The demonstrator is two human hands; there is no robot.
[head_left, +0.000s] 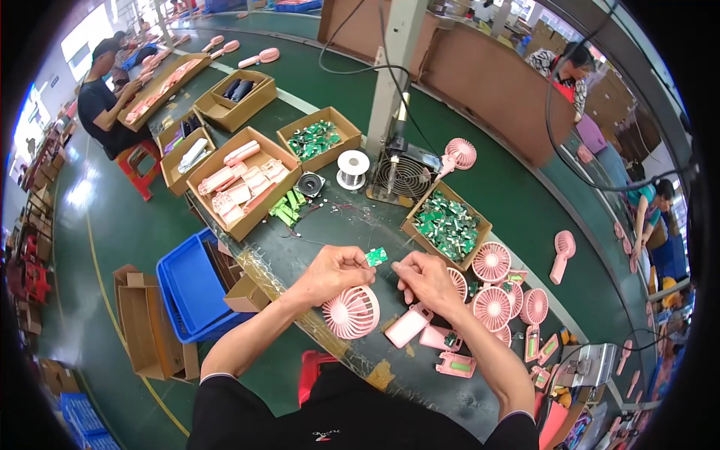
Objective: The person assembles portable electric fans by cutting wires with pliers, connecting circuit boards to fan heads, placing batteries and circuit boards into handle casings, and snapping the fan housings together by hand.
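Between thumb and fingertips, my left hand point(339, 274) pinches a small green circuit board point(376, 257). A round pink fan head point(351, 312) with a slatted cage sits just below that hand, near the table's front edge. My right hand point(431, 282) is closed a short way to the right of the board, fingers pressed together; whatever they hold is too small to make out. Beneath its wrist lie pink handle shells point(409, 325) and an opened handle part point(455, 364) with a green cell. Several pink fan heads point(493, 308) are heaped to the right.
Ahead stand a box of green boards point(450, 225), a soldering stand point(401, 176), a solder wire spool point(351, 169) and green battery cells point(287, 208). Left are a box of pink shells point(241, 184) and blue crates point(191, 285). A metal post point(397, 67) rises behind; co-workers sit farther off.
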